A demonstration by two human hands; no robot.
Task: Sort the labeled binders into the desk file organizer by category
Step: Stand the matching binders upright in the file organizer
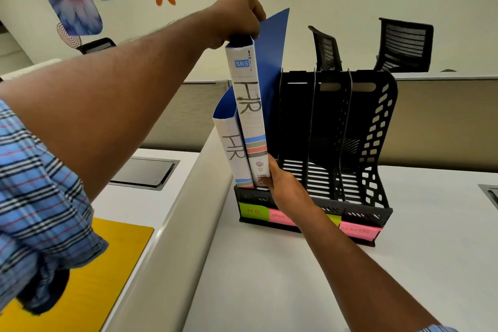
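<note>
A black desk file organizer (377, 143) stands on the white desk, with coloured sticky labels along its front; the green one (253, 211) reads HR. Two blue binders with "HR" on their spines are in the leftmost slot. The taller binder (249, 116) stands upright with its cover flared open. My left hand (237, 19) grips its top end. My right hand (283, 186) presses on its lower spine at the slot's front. The shorter HR binder (233, 153) leans just to its left, held by neither hand. The other slots hold nothing.
A yellow surface (107, 250) lies at the lower left on a neighbouring desk. A grey cable hatch (145, 172) sits in that desk, another at the far right edge (490, 194). Two black mesh chairs (404, 43) stand behind a low partition.
</note>
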